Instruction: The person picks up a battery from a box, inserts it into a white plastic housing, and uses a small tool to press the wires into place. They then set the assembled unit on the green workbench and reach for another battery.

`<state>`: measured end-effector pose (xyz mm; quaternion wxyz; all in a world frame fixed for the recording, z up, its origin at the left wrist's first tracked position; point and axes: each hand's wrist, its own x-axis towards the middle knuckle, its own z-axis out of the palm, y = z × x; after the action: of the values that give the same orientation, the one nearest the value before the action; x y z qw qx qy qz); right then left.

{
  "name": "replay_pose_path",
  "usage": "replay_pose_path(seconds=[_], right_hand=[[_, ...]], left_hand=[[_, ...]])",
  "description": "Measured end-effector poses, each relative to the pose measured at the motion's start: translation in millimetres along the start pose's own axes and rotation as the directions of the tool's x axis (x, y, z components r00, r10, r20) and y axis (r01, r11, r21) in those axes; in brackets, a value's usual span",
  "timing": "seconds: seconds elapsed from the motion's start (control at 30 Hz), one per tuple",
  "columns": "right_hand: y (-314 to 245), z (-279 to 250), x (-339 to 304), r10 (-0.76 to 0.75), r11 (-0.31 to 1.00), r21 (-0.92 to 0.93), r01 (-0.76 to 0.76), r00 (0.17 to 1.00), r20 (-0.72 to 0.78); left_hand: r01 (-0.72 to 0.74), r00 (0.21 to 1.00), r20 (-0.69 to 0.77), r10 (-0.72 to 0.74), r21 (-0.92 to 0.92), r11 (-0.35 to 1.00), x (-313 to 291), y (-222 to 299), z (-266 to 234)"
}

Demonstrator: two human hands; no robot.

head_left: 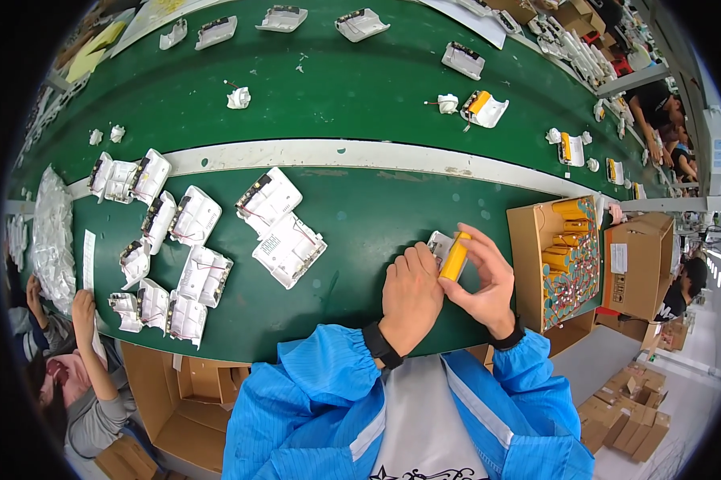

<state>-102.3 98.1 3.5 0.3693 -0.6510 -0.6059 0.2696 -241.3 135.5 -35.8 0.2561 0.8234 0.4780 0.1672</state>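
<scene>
Right hand pinching yellow battery cell; left hand curled, steadying white casing beneath (for seating); 1 cell only.

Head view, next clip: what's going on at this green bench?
A person in a blue smock holds a yellow cylindrical battery cell in the right hand, against a small white plastic housing steadied by the left hand on the green work surface. An open cardboard box of more yellow cells sits to the right. White plastic housings with wires lie in a cluster to the left, and more are spread along the green belt beyond.
</scene>
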Motion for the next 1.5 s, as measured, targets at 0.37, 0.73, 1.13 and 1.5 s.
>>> replay_pose_path(seconds=[0.37,0.73,1.13,1.5], right_hand=[[1.2,26.4,-12.0,0.179,0.901,0.416,-0.127,0.98,-0.088],[-16.0,24.0,-12.1,0.059,0.982,-0.175,-0.074,0.994,-0.089],[-27.3,27.7,-16.2,0.0,0.92,-0.39,-0.033,0.997,-0.084],[-17.3,30.8,-17.3,0.019,0.922,-0.383,-0.05,0.996,-0.084]], left_hand=[[-0.16,0.984,0.042,0.172,-0.199,0.967,-6.5,-23.3,-19.3],[-0.028,0.888,0.41,0.207,-0.403,0.915,-6.5,-50.0,-53.1],[-0.067,0.906,0.38,0.188,-0.31,0.948,-9.4,-49.9,-55.9],[0.15,0.898,0.427,0.102,-0.515,0.844,21.1,-55.6,-60.1]])
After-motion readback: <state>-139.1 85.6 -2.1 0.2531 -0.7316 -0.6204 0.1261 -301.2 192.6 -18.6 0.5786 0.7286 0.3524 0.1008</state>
